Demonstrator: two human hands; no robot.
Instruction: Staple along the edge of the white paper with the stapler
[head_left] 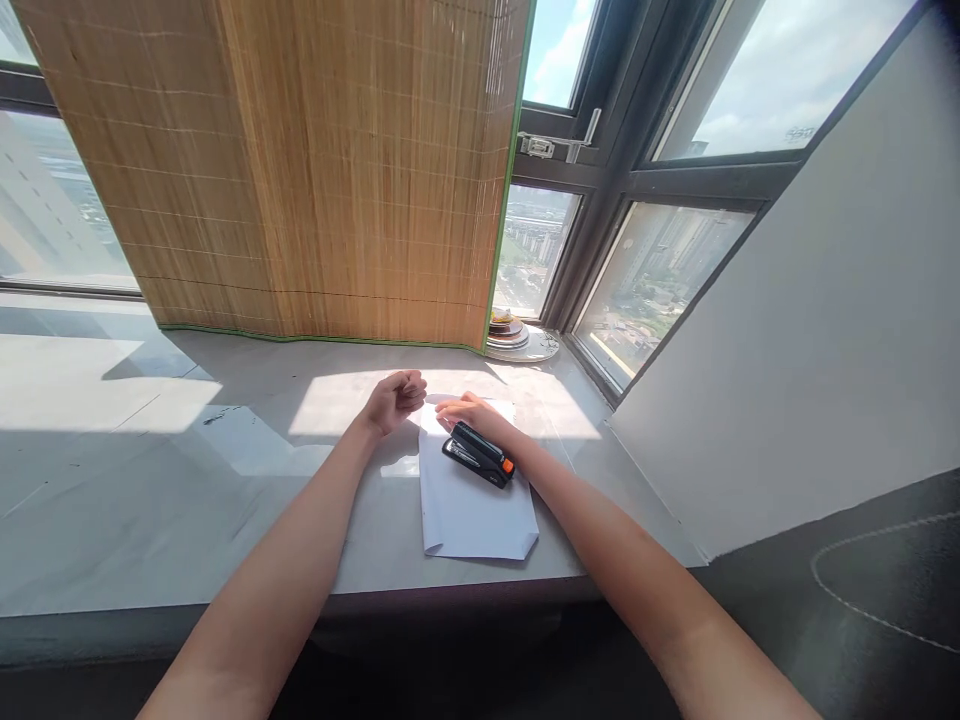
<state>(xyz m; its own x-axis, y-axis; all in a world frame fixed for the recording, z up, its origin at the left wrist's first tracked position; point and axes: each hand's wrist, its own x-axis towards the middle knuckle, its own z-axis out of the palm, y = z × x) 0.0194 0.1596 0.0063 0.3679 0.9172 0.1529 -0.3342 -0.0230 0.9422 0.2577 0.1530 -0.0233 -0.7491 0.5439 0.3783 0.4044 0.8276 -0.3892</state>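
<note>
My left hand [395,402] is curled into a fist at the left of the paper's far edge, and nothing sticks out of it. On the far part of a stack of white paper [474,522] lies my right hand [477,414], fingers stretched out and flat. A black stapler [478,455] with an orange piece at one end rests on the paper, just in front of the right hand and close to its wrist. The near corners of the paper look bent or folded.
A bamboo blind [337,190] with green edging hangs down behind the marble-look ledge [225,520]. Stacked plates [510,335] stand in the far corner by the windows. A white wall [810,330] slopes in on the right. The ledge's front edge runs below my forearms.
</note>
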